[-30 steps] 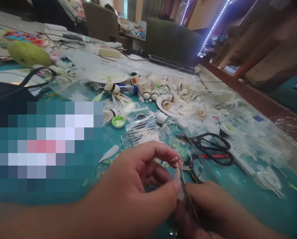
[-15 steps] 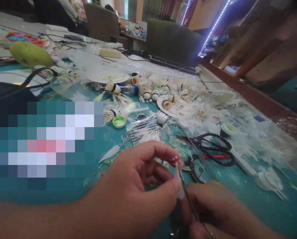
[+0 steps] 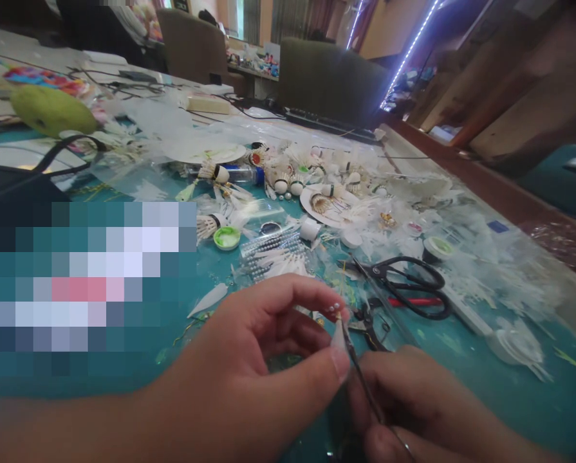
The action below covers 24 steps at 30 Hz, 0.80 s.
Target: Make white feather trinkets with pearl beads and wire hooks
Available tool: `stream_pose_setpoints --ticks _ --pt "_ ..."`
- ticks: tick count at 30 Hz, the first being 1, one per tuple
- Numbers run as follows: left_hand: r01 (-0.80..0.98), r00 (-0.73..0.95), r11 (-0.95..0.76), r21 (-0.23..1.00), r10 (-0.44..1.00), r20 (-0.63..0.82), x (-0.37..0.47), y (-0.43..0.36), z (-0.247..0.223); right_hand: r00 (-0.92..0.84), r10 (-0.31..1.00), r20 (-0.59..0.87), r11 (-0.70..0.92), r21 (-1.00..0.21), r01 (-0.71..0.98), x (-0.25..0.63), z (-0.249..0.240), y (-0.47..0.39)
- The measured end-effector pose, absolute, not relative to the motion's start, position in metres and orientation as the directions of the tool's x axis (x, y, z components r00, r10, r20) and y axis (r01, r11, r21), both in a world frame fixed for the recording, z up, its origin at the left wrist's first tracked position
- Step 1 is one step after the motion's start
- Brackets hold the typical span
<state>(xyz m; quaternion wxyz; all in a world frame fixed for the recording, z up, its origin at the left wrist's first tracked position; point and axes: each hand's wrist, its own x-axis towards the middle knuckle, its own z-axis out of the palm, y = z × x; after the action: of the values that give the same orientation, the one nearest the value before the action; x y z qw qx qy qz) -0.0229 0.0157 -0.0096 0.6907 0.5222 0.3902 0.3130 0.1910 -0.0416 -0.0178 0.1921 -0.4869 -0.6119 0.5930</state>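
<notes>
My left hand (image 3: 263, 354) pinches a small white feather piece (image 3: 337, 337) between thumb and fingers. Tiny pearly beads (image 3: 334, 308) show at its upper end, by the forefinger tip. From the lower right, my right hand (image 3: 423, 392) is closed around slim dark metal tweezers (image 3: 363, 381), whose tip meets the feather piece's right side near the top. Part of the feather piece is hidden behind my left thumb. Just beyond the hands lie black-handled scissors (image 3: 406, 273) and pliers (image 3: 369, 326) with a red handle.
Strings of grey beads (image 3: 263, 257) and a lid of green paste (image 3: 226, 238) lie ahead. Farther back are shuttlecocks (image 3: 220, 172), white plates (image 3: 311, 204) and feather scraps. A green fruit (image 3: 51, 110) sits at far left. A pixelated patch covers the left side.
The view has shifted slightly, so the table things sit a little farther left. Both hands keep their grips, with the tweezers' tip still at the feather piece.
</notes>
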Motion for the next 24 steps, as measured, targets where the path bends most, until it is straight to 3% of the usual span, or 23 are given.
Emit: stream_pose_setpoints --ticks 5,24 --pt "-0.054 0.497 0.233 0.971 0.850 -0.176 -0.0243 0.0170 -0.0078 -0.465 0.813 -0.350 -0.177 -0.910 0.375 0.1917 -0.0161 -0.0409" --pt "-0.052 0.431 0.310 0.949 0.865 -0.259 -0.0213 0.0190 -0.0090 -0.389 0.861 -0.328 -0.091 -0.852 0.516 0.1885 -0.0115 -0.0397"
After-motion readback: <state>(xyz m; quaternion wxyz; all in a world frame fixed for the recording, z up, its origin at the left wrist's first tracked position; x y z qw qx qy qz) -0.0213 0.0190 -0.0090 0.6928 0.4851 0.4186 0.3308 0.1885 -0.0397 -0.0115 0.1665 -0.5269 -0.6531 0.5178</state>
